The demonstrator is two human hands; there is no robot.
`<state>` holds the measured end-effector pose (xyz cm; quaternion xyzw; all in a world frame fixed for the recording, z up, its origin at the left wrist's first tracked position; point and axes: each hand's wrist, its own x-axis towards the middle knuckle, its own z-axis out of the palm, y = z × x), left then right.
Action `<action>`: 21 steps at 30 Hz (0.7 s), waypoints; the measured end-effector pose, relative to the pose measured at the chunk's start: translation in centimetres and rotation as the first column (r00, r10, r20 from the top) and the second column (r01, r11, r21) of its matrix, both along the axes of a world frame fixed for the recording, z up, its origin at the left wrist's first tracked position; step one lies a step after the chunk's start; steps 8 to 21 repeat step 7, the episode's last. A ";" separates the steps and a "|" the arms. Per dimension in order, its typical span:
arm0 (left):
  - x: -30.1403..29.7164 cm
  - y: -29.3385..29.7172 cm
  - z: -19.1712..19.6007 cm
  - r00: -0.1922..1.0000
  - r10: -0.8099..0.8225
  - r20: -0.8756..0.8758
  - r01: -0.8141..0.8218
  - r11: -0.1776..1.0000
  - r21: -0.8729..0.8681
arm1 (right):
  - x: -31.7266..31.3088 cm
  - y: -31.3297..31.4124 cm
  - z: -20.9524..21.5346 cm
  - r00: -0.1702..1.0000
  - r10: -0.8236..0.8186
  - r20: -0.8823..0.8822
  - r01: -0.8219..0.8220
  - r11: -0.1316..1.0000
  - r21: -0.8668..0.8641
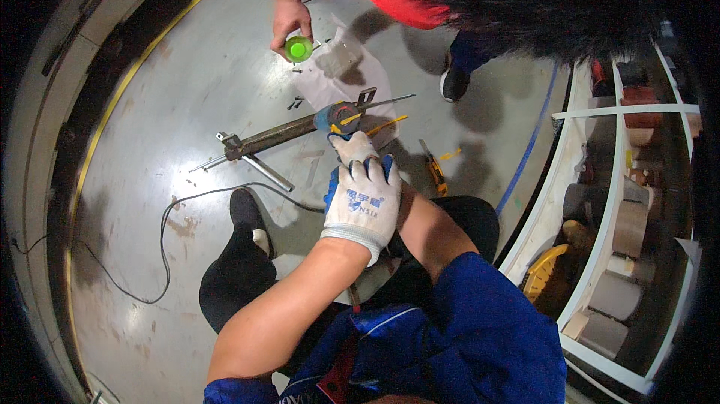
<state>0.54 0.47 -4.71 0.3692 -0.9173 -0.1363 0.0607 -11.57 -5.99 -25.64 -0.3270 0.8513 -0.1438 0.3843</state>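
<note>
Both my hands wear white gloves with blue palms and meet at the middle of the view. My left hand (361,205) is closed on the rear of a blue corded power tool (337,117), its fingers bent over the right wrist area. Farther forward, my right hand (354,149) grips the tool just behind its round head; the left glove hides part of it. The tool's head lies over a long metal bar (277,136) with thin rods and a cross leg, resting on the floor. A thin yellow stick-like piece (390,122) sticks out beside the head.
A black cord (163,231) loops across the floor (135,202). Opposite me, another person's hand (291,20) holds a round green thing (298,49) near loose screws (296,103) and a white sheet (382,78). A yellow-and-black knife-like tool (435,172) lies right; shelving (611,202) stands beyond.
</note>
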 end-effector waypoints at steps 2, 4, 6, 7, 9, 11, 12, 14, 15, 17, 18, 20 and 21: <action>0.3 -0.3 0.3 1.000 -0.007 0.024 0.006 0.999 0.040 | -0.5 1.0 -1.0 0.970 0.218 -0.106 -0.233 0.960 -0.153; 0.2 -0.2 0.4 1.000 -0.017 0.012 0.017 0.998 0.053 | -0.9 2.1 -0.8 0.996 0.073 -0.057 -0.085 0.968 -0.237; -0.2 0.0 0.7 0.999 -0.040 -0.034 0.041 0.998 0.039 | -2.9 4.2 1.2 0.811 0.442 -0.383 -0.525 0.839 -0.142; 0.2 0.0 1.1 0.999 -0.030 -0.035 0.031 0.999 0.023 | -2.6 5.1 4.1 0.777 0.504 -0.377 -0.595 0.784 -0.178; 0.2 0.0 1.1 0.999 -0.030 -0.035 0.031 0.999 0.023 | -2.6 5.1 4.1 0.777 0.504 -0.377 -0.595 0.784 -0.178; 0.2 0.0 1.1 0.999 -0.030 -0.035 0.031 0.999 0.023 | -2.6 5.1 4.1 0.777 0.504 -0.377 -0.595 0.784 -0.178; 0.2 0.0 1.1 0.999 -0.030 -0.035 0.031 0.999 0.023 | -2.6 5.1 4.1 0.777 0.504 -0.377 -0.595 0.784 -0.178; 0.2 0.0 1.1 0.999 -0.030 -0.035 0.031 0.999 0.023 | -2.6 5.1 4.1 0.777 0.504 -0.377 -0.595 0.784 -0.178; 0.2 0.0 1.1 0.999 -0.030 -0.035 0.031 0.999 0.023 | -2.6 5.1 4.1 0.777 0.504 -0.377 -0.595 0.784 -0.178; 0.2 0.0 1.1 0.999 -0.030 -0.035 0.031 0.999 0.023 | -2.6 5.1 4.1 0.777 0.504 -0.377 -0.595 0.784 -0.178; 0.2 0.0 1.1 0.999 -0.030 -0.035 0.031 0.999 0.023 | -2.6 5.1 4.1 0.777 0.504 -0.377 -0.595 0.784 -0.178; 0.2 0.0 1.1 0.999 -0.030 -0.035 0.031 0.999 0.023 | -2.6 5.1 4.1 0.777 0.504 -0.377 -0.595 0.784 -0.178; 0.2 0.0 1.1 0.999 -0.030 -0.035 0.031 0.999 0.023 | -2.6 5.1 4.1 0.777 0.504 -0.377 -0.595 0.784 -0.178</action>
